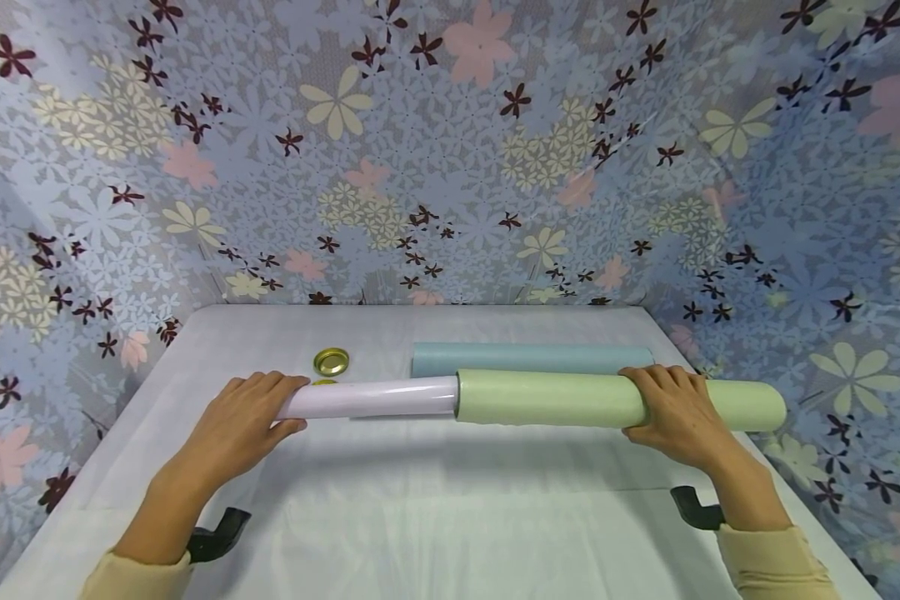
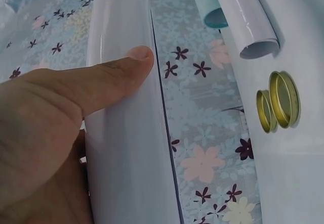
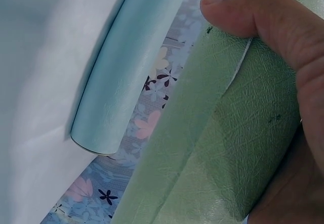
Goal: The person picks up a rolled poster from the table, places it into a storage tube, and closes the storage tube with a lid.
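My left hand point(image 1: 247, 429) grips the left end of a glossy pale lilac-white rolled tube point(image 1: 382, 397), its thumb lying along the near side. The tube's right end sits inside the open left end of a wider light green tube point(image 1: 547, 397). Near that green tube's right part, my right hand point(image 1: 678, 417) holds it from above, fingers over the far side. Both tubes are held level over the table. In the right wrist view, the green surface point(image 3: 202, 148) shows a lengthwise seam with a small white edge by the thumb.
A light blue tube point(image 1: 525, 358) lies on the white-covered table point(image 1: 420, 533) behind the green one. Two gold lids point(image 1: 332, 362) are at the left, one partly hidden. The left wrist view shows another white roll point(image 2: 248, 21) beside them. Floral cloth point(image 1: 450, 167) surrounds the table.
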